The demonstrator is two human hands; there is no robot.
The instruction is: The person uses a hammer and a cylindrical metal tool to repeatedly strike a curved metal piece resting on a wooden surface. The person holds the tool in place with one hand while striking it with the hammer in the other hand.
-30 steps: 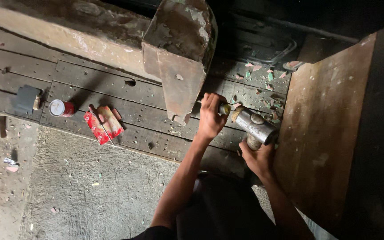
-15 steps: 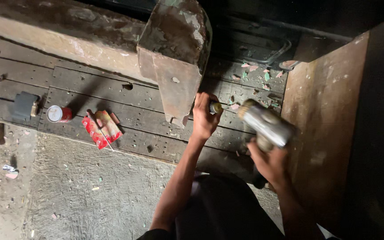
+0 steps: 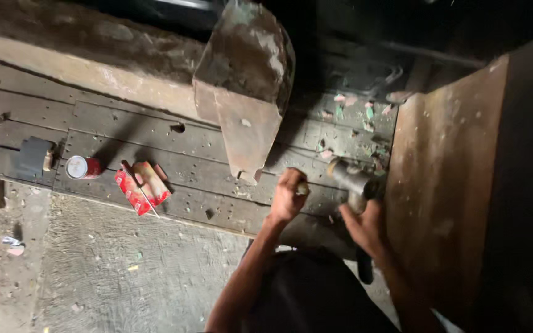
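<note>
Two hands, left hand (image 3: 288, 197) pinching one small peg (image 3: 302, 188), right hand (image 3: 365, 225) gripping one hammer (image 3: 350, 177); one can (image 3: 81, 167).

A red can (image 3: 83, 167) lies on its side on the dark, hole-dotted wooden planks (image 3: 155, 139), its pale round end facing up. Just to the left of the can sits a small grey block (image 3: 32, 157). To the right of the can, close by, lies a red and tan packet (image 3: 142, 187) with a thin stick across it. Further right of the can, a rusty metal wedge (image 3: 245, 92) leans down onto the planks. Below the can spreads rough concrete floor (image 3: 124, 265). Far right of the can stands a brown panel (image 3: 445, 179).
</note>
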